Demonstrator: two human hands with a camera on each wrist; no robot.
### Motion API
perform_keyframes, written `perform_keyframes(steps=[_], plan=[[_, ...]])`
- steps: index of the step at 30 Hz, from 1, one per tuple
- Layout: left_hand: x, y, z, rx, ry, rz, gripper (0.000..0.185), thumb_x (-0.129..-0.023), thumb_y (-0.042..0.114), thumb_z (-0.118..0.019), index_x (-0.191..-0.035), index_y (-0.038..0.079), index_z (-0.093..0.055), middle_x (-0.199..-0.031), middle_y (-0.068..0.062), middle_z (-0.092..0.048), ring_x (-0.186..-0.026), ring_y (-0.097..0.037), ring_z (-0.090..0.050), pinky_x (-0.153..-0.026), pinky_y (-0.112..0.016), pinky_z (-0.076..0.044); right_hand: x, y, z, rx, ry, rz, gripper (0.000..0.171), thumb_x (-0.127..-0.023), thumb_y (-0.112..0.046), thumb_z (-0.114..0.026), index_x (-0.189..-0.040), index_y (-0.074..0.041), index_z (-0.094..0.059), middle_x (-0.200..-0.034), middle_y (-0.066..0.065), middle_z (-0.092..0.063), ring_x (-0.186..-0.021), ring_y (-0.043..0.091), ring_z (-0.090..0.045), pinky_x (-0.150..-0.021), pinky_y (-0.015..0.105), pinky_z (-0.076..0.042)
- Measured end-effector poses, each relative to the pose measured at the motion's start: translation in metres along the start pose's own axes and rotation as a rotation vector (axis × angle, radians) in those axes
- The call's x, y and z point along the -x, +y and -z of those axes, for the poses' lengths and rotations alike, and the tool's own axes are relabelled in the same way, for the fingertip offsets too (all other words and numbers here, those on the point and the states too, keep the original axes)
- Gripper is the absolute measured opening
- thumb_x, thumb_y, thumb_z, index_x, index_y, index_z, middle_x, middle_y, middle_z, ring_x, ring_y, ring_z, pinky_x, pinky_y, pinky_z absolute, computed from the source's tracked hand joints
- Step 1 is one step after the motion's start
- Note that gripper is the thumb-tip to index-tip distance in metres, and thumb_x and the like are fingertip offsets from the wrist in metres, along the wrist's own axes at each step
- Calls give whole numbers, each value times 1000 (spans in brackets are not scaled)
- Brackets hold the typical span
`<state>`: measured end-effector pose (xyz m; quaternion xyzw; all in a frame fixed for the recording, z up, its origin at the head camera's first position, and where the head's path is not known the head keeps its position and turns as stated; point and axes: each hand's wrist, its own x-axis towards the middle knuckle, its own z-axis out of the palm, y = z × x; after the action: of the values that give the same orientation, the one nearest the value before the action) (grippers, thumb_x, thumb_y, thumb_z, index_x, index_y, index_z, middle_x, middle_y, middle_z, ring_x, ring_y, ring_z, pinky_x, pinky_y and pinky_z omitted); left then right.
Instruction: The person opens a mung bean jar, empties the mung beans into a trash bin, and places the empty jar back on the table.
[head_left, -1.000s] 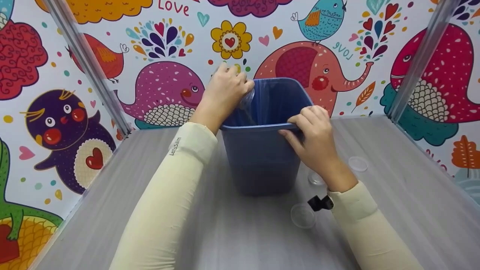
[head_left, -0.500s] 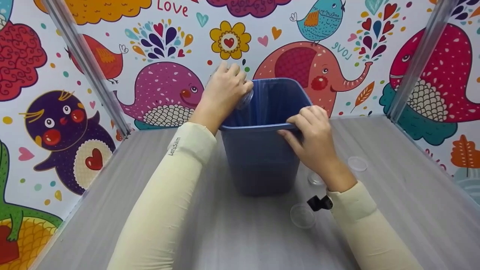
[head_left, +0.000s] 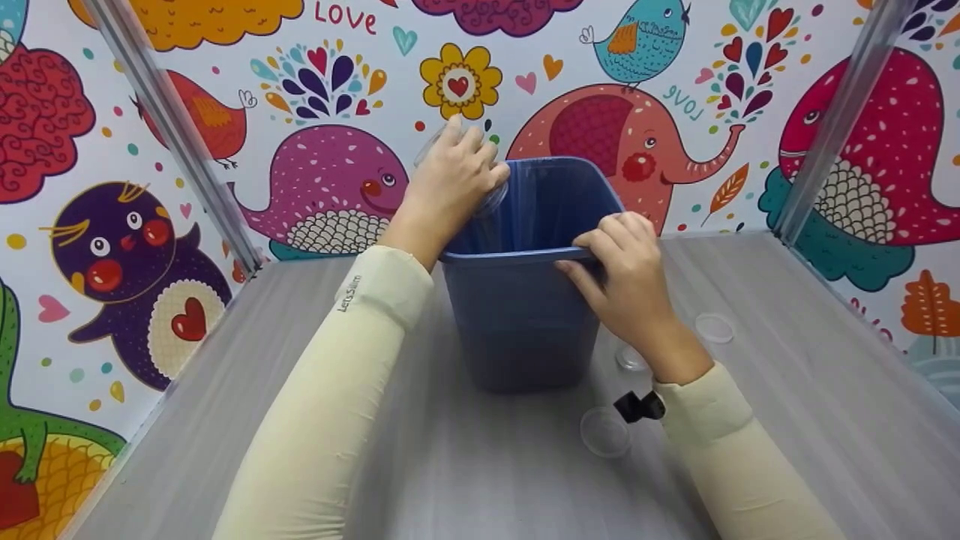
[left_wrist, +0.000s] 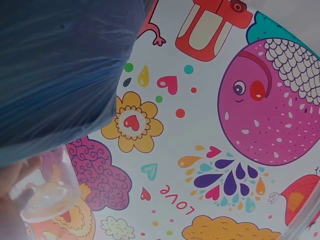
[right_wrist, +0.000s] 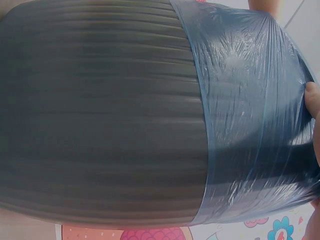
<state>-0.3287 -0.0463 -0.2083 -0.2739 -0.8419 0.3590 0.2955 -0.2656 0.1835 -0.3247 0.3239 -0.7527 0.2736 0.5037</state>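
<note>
A waste bin (head_left: 525,322) lined with a blue plastic bag (right_wrist: 250,100) stands upright in the middle; the bag is folded down over the outside of its rim. At the bin's back left, my left hand (head_left: 450,176) holds a clear plastic cup (left_wrist: 55,192), its fingers bent over it. The hand covers most of the cup in the head view. The cup lies tilted, one end over the bin's opening. My right hand (head_left: 626,274) grips the bin's front right rim, thumb outside and fingers over the edge. The bin's bottom is hidden.
Right of the bin on the grey tabletop (head_left: 480,465) lie a clear round lid (head_left: 716,328), a small clear round container (head_left: 631,358) partly behind the right wrist, and another clear round lid (head_left: 606,432). Patterned walls (head_left: 322,187) and metal posts (head_left: 172,135) enclose the back and sides.
My left hand turns slightly, and more of the clear cup's edge shows behind its fingers. The right hand and the bin stay where they were.
</note>
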Motion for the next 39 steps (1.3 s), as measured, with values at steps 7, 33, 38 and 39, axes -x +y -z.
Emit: perform_keyframes(steps=[7, 33, 38, 39], plan=[[-2, 0, -2, -12, 27, -11, 50, -94, 11, -80, -139, 18, -61, -143, -14, -65, -141, -34, -52, -127, -56, -25, 0, 0, 0, 5, -5, -1, 21, -92, -17, -84, -93, -1, -70, -83, 12, -59, -91, 34, -56, -97, 54, -42], [1, 1, -4, -22, 160, 17, 33, -99, 10, -74, -130, 18, -64, -138, -12, -66, -139, -33, -53, -124, -58, -30, 1, 0, 0, -2, 2, -5, 21, -91, -15, -85, -94, 0, -69, -83, 12, -58, -91, 34, -55, -98, 54, -41], [-1, 0, -5, -8, 140, 24, 35, -97, 8, -76, -128, 17, -64, -138, -12, -65, -139, -34, -53, -123, -59, -30, 1, 0, 0, -2, 2, -4, 22, -91, -15, -85, -94, 0, -69, -83, 13, -58, -91, 34, -55, -98, 54, -41], [0, 0, -6, -1, 154, 32, 33, -97, 8, -76, -127, 16, -64, -137, -12, -65, -138, -34, -53, -123, -59, -31, 1, 0, 0, -2, 4, -3, 22, -91, -15, -85, -94, 0, -69, -83, 13, -58, -90, 34, -55, -98, 54, -41]])
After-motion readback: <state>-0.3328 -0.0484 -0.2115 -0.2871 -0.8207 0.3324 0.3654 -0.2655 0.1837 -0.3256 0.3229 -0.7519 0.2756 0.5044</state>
